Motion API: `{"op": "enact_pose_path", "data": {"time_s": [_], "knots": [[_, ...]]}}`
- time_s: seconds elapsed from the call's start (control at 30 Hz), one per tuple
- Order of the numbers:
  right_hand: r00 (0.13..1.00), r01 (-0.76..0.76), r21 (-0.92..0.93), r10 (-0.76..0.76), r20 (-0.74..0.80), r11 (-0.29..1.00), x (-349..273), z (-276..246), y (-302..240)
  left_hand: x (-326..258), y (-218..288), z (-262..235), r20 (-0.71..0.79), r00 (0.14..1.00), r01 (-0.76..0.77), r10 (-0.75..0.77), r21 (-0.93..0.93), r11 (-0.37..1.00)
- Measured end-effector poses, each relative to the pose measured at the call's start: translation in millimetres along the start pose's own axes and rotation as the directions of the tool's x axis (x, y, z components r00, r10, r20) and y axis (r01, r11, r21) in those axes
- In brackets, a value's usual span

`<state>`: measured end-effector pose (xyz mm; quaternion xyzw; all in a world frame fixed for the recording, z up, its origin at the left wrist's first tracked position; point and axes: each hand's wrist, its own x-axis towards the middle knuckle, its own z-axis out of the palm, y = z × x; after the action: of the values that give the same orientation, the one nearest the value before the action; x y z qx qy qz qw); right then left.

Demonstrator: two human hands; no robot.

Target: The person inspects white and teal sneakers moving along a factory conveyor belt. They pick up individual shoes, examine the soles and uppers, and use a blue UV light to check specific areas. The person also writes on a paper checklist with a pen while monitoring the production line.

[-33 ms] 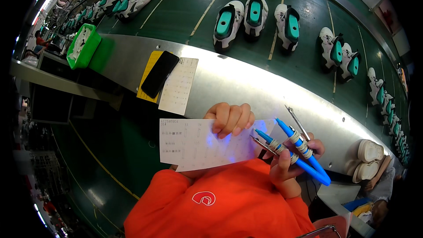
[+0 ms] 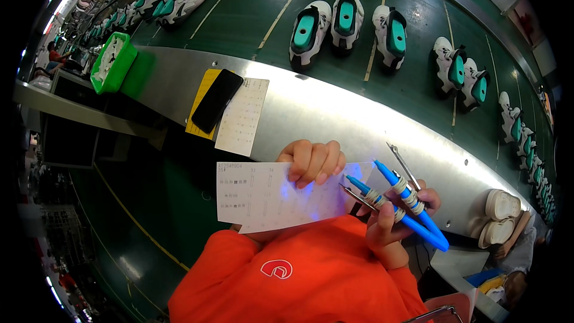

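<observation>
My left hand is closed over the upper edge of a white paper sheet printed with rows of small marks, held in front of my orange shirt. Blue-violet patches of light fall on the paper around my fingers. In my right hand, closed as well, is a metal compass with blue pens bound to its legs by pale bands. The metal points and pen tips spread apart; the tips on the left reach the sheet's right edge, though whether they touch it I cannot tell.
A metal ledge borders a green conveyor belt carrying white shoes with teal insoles. On the ledge lie a black phone, a yellow card, another printed sheet, a green basket and pale clogs. A person's arm shows far right.
</observation>
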<state>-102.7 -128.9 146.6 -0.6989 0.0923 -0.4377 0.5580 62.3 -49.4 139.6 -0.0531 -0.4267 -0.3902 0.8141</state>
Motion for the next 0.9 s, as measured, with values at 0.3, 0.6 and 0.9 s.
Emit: {"op": "enact_pose_path", "data": {"time_s": [0.3, 0.6, 0.9], "knots": [[0.994, -0.048, 0.105, 0.059, -0.097, 0.993, 0, 6, 1, -1, 2, -7, 0.037, 0.998, 0.048, -0.049, 0.035, 0.998], [0.838, -0.216, 0.196, 0.284, -0.465, 0.957, 8, -14, 13, -22, 107, -75, -0.355, 0.787, -0.023, 0.505, 0.801, 0.598], [0.799, -0.331, 0.231, 0.402, -0.448, 0.915, -9, -37, 44, -37, 192, -51, 0.202, 0.931, 0.334, 0.305, -0.13, -0.933]]}}
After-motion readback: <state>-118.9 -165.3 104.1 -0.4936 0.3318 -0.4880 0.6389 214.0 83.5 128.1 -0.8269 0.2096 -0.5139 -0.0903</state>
